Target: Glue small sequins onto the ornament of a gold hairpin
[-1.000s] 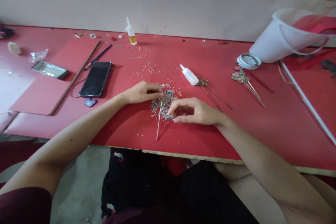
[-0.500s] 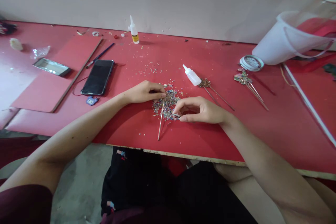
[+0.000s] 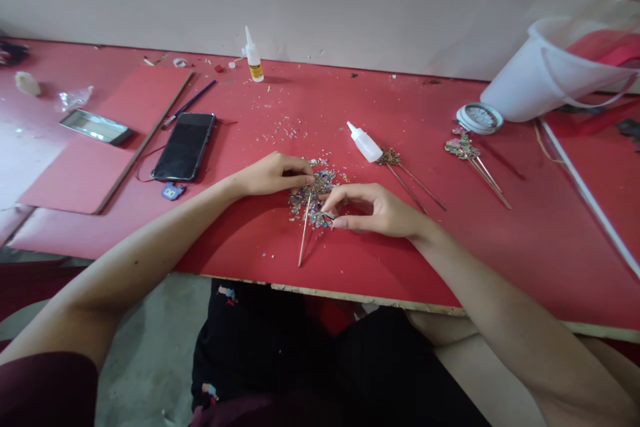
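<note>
My left hand (image 3: 280,173) is closed, thumb and index finger pinching the head of a metal hairpin (image 3: 305,230). Its thin gold prong slants down toward the table's front edge, while the ornamental end is partly hidden by my fingers and the chips. Under both hands lies a pile of small shiny multicoloured chips (image 3: 325,180). At the pile's right side, my right hand (image 3: 375,210) pinches a small thin silvery piece (image 3: 328,215) between thumb and index finger; its exact kind is too small to tell.
Behind my right hand lie a white glue bottle (image 3: 366,145) and a two-pronged hairpin (image 3: 407,177). Farther right are a decorated hairpin (image 3: 465,149), a round container (image 3: 480,119) and a white bucket (image 3: 520,73). A labelled bottle (image 3: 255,67) stands behind; a phone (image 3: 184,147) lies left.
My right hand has shifted slightly left over the chips, still pinching the small silvery piece. The left hand keeps its hold on the hairpin, nearly unmoved.
</note>
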### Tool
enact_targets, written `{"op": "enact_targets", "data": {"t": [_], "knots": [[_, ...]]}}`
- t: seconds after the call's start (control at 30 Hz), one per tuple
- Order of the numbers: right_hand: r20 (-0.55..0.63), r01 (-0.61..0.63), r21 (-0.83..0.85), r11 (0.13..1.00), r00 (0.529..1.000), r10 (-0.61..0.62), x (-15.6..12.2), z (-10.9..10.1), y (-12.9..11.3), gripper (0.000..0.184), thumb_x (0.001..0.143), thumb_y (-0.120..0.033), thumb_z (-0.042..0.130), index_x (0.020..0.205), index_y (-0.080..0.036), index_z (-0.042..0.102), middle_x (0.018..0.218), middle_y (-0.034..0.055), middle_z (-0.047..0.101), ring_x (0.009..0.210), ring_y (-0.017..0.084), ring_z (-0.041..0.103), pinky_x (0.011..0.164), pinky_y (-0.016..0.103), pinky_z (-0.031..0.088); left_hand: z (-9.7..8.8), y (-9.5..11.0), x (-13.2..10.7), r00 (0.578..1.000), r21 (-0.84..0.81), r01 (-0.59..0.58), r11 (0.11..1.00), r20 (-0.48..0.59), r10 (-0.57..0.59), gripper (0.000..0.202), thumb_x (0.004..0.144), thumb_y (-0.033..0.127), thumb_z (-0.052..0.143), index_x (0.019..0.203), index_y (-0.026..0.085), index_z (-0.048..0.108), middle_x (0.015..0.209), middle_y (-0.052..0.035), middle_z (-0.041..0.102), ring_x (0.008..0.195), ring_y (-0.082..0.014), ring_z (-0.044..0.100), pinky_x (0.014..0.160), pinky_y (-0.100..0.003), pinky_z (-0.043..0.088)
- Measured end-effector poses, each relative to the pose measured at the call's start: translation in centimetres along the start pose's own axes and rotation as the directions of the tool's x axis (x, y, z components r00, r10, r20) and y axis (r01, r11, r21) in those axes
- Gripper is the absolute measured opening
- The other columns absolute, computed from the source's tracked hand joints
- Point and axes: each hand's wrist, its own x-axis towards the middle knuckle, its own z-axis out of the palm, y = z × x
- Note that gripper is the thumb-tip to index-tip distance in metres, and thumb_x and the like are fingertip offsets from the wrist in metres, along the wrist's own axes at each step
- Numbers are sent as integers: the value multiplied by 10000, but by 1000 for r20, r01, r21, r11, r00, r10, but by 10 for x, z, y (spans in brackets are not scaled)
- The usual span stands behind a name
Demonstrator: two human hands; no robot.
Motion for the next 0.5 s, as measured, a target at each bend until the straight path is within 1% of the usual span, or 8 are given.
{"op": "enact_targets", "data": {"t": [0.1,0.2,0.37,0.43,0.5], "knots": [[31,-35,-12,999,999,35,0,-1,0,228,793,-296,697,992,-192,664,966,33,662,812,128,608,686,256,489,0,0,0,1000,-2,14,1000,5,-14,261,910,340,510,910,126,660,728,-12,655,625,-77,572,636,-176,429],[14,-40,-7,999,999,40,0,-1,-1,210,800,-294,688,978,-186,660,947,33,662,791,125,605,661,251,482,0,-1,0,1000,0,7,1000,2,-7,259,909,341,511,910,128,658,726,-10,653,626,-79,573,639,-177,429],[-20,0,-29,1000,1000,-1,0,-2,-1,201,794,-283,692,974,-196,674,927,28,665,830,140,603,741,280,482,0,-2,0,1000,32,-18,999,6,17,271,918,349,494,912,134,659,732,-12,652,648,-85,575,648,-183,422],[-20,-4,-37,999,1000,3,-1,-3,-1,201,797,-281,690,980,-200,674,942,29,664,846,142,603,761,285,481,0,-3,0,999,50,-32,998,4,32,265,920,343,494,918,135,660,749,-15,657,657,-83,574,654,-183,418],[-14,-16,-38,999,1000,15,-2,-3,-1,205,800,-280,687,989,-203,670,936,27,663,836,140,604,748,282,481,0,-3,-1,999,65,-40,997,-3,40,252,917,331,501,922,135,659,780,-20,669,673,-83,579,668,-184,418]]}}
